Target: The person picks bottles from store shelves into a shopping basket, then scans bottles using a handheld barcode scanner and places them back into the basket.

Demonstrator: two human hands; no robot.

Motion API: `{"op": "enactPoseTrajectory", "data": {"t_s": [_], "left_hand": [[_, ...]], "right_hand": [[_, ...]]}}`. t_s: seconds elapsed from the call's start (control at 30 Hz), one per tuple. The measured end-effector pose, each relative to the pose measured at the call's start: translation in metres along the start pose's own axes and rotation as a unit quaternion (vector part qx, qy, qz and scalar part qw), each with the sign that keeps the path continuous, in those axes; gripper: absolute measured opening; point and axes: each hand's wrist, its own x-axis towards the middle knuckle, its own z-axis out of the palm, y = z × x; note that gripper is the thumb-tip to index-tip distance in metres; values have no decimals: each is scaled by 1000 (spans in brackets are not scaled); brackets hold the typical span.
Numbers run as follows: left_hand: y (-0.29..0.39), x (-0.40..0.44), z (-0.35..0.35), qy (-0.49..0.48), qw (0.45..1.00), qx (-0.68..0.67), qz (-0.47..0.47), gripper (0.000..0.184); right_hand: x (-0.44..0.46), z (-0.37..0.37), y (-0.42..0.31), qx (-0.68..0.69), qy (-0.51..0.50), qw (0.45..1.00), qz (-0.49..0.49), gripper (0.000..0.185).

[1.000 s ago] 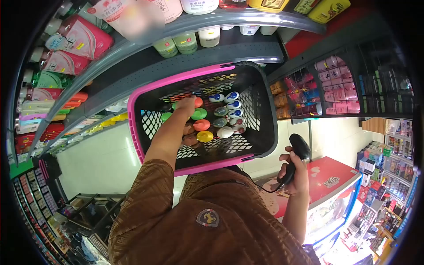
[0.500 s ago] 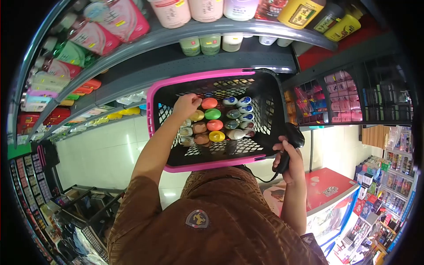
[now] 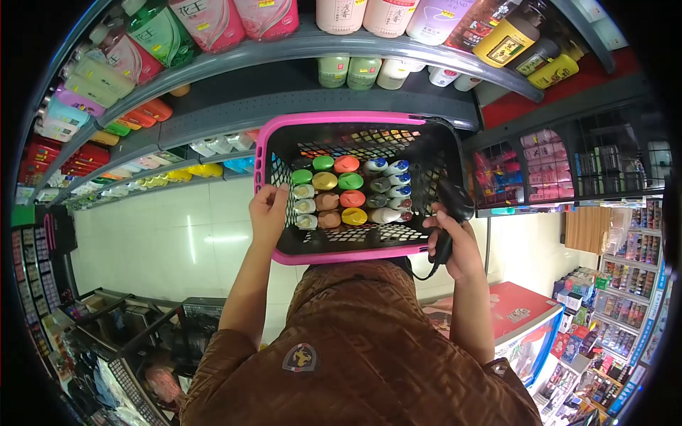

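Observation:
A black shopping basket with a pink rim is in front of my body, with rows of upright bottles in it. Green, orange and yellow caps top the middle rows. To their right are blue-and-white pump tops, to their left whitish caps. My left hand overlaps the basket's left rim, fingers curled together; whether it grips the rim or something small is hidden. At the basket's right end my right hand is closed round the handle of a black barcode scanner, whose cable hangs down.
Beyond the basket, a curved shelf carries pink bottles and other bottles. Wire racks with pink packs stand to the right. A red-topped chest is at lower right; pale tiled floor lies at left.
My left hand has moved back from above the bottles to the basket's left rim, uncovering green caps at the upper left. The view has shifted; my right hand still holds the scanner.

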Motion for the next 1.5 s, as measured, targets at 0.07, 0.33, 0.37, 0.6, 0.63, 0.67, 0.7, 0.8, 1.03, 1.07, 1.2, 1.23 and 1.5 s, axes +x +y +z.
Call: {"op": "enactPoseTrajectory", "data": {"t_s": [0.07, 0.33, 0.37, 0.6, 0.63, 0.67, 0.7, 0.8, 1.03, 1.07, 1.2, 1.23, 1.5], "left_hand": [[11, -9, 13, -18, 1000, -4, -4, 29], [19, -33, 87, -87, 995, -14, -38, 27], [20, -36, 98, -96, 994, -12, -49, 28], [63, -61, 182, -221, 969, -60, -88, 16], [75, -65, 196, -270, 955, -80, -90, 14], [85, -68, 208, -266, 957, -75, -88, 14], [95, -72, 219, -327, 933, -108, -105, 26], [116, -94, 245, -369, 904, -167, -139, 51], [94, -103, 234, -293, 920, -210, -158, 64], [92, -104, 225, -312, 921, -171, -157, 63], [84, -109, 185, -304, 934, -141, -121, 51], [86, -108, 170, -298, 928, -160, -158, 46], [34, -89, 51, 79, 995, -62, -27, 29]], "right_hand": [[-2, -2, -2, -17, 5, 1000, -5, 37], [17, -50, -17, -16, 23, 1000, -1, 45], [21, -58, -20, -9, 23, 1000, -2, 45], [48, -112, -31, -16, -84, 996, -1, 41], [52, -114, -34, 1, -111, 994, 7, 41], [58, -114, -36, 6, -140, 990, 16, 40], [63, -112, -39, 10, -147, 989, 18, 40], [69, -97, -51, 52, -239, 968, 48, 42], [54, -61, -18, 22, -321, 945, -59, 55], [46, -55, -18, 13, -311, 947, -82, 56], [29, -51, -2, -107, -294, 947, -70, 49], [26, -53, -1, -145, -272, 947, -90, 43], [63, -113, 25, -298, -61, 940, -154, 27]]}}
